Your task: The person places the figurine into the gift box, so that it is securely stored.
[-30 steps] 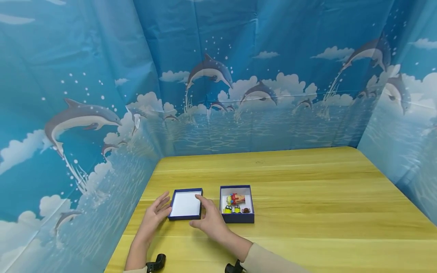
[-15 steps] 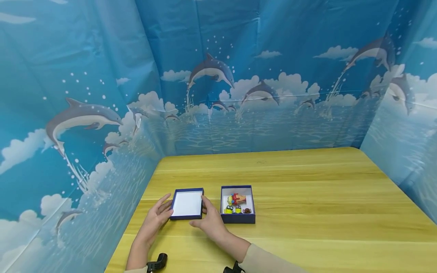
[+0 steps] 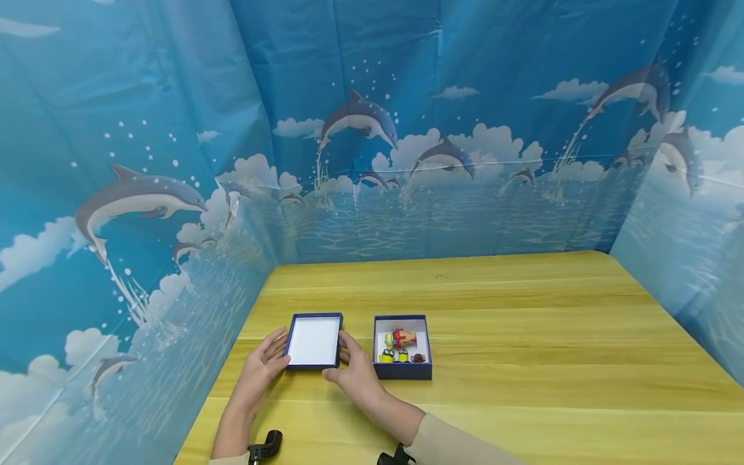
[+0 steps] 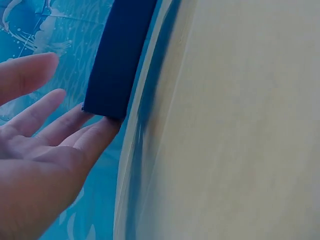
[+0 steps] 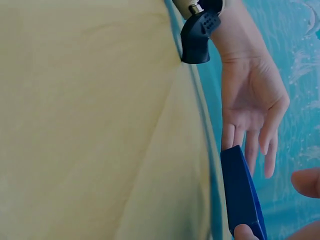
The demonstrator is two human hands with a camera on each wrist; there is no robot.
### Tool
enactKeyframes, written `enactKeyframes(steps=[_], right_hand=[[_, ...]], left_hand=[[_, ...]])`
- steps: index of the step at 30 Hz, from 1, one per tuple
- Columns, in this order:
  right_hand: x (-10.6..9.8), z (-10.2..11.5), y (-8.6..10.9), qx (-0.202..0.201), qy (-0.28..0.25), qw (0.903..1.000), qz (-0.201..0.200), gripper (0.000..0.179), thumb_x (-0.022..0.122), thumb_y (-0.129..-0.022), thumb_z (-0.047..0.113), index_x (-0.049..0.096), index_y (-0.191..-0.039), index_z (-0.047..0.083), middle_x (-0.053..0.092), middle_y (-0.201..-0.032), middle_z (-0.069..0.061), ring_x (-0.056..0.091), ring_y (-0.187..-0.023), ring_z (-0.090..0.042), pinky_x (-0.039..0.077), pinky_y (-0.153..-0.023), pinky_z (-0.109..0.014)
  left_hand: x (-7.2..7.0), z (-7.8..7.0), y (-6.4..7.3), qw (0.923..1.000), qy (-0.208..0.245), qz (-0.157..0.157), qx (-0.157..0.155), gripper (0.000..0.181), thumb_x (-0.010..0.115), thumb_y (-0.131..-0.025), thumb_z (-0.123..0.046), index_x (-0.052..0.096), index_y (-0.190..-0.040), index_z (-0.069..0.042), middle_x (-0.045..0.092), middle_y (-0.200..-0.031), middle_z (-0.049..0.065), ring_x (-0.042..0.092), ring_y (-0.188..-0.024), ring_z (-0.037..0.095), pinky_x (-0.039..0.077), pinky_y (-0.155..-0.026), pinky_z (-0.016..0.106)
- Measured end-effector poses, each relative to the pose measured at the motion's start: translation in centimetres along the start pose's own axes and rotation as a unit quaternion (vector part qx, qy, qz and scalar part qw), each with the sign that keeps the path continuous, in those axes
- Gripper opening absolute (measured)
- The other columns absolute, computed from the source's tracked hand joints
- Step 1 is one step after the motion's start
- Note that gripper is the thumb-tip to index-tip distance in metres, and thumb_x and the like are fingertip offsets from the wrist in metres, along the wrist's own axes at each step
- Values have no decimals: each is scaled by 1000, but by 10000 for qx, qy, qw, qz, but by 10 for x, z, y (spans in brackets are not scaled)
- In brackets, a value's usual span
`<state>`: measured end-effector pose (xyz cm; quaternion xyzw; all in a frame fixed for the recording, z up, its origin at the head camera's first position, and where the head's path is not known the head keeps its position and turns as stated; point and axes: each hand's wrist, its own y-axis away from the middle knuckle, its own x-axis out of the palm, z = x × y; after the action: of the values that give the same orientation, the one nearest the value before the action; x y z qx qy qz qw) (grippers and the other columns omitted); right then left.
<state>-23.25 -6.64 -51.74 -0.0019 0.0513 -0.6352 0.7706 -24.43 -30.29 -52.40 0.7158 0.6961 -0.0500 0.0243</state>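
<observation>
A shallow dark blue box lid (image 3: 314, 342) with a white inside lies open side up between my hands, appearing slightly raised from the table. My left hand (image 3: 258, 371) touches its left side. Straight fingers support a corner of the lid (image 4: 117, 65) in the left wrist view, the thumb standing apart. At the right side is my right hand (image 3: 360, 381), fingers along the edge; a fingertip (image 5: 244, 232) meets the lid's end in the right wrist view. Right of it stands a deeper blue box (image 3: 403, 371) containing a red figurine (image 3: 405, 338), yellow minion figures (image 3: 387, 356) and a small brown piece (image 3: 418, 358).
The yellow wood-grain table (image 3: 523, 336) stretches back and to the right. A blue curtain (image 3: 465, 116) printed with dolphins surrounds its far and side edges. Black wrist cameras (image 3: 269, 447) sit on both wrists.
My right fingers have moved from over the lid's right rim to its outer side. The lid has since shifted slightly up and away, with both hands against it. The deeper box stays put.
</observation>
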Motion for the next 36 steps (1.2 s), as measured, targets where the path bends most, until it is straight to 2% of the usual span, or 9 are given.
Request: enactKeyframes(steps=[7, 13, 20, 29, 36], right_hand=[[-5, 11, 4, -42, -337, 9994, 66, 81, 75, -85, 1, 34, -155, 1, 42, -152, -19, 47, -133, -41, 52, -99, -43], [-12, 22, 3, -49, -438, 9990, -17, 76, 72, -87, 0, 36, -153, -3, 44, -148, -21, 49, -131, -40, 53, -97, -40], [-25, 29, 3, -25, -685, 9976, 17, 71, 69, -89, -1, 38, -152, -3, 46, -147, -18, 48, -131, -39, 56, -92, -39], [-39, 34, 1, -48, -704, 9975, -33, 65, 68, -91, -1, 41, -151, -1, 46, -146, -17, 51, -129, -37, 53, -98, -40], [-47, 39, -1, 70, -615, 9979, -189, 66, 69, -91, 2, 43, -151, 1, 46, -147, -16, 49, -131, -38, 47, -105, -47]], left_hand=[[0, -10, 5, 9996, 111, -29, 258, 62, 62, -98, -1, 38, -155, -12, 37, -157, 15, 37, -142, 37, 45, -104, 26], [5, -22, 7, 9984, 194, -176, 502, 56, 60, -99, 1, 42, -152, -7, 41, -154, 15, 40, -140, 36, 47, -99, 19], [15, -37, 9, 9973, 290, -239, 637, 49, 55, -102, 2, 46, -149, -6, 45, -151, 14, 45, -138, 32, 48, -99, 21], [28, -45, 7, 9965, 436, -308, 646, 45, 56, -101, 0, 51, -146, -1, 48, -149, 13, 48, -136, 28, 48, -99, 23], [38, -50, 4, 9956, 499, -314, 726, 43, 59, -101, -2, 55, -143, -4, 50, -147, 13, 50, -135, 27, 49, -100, 25]])
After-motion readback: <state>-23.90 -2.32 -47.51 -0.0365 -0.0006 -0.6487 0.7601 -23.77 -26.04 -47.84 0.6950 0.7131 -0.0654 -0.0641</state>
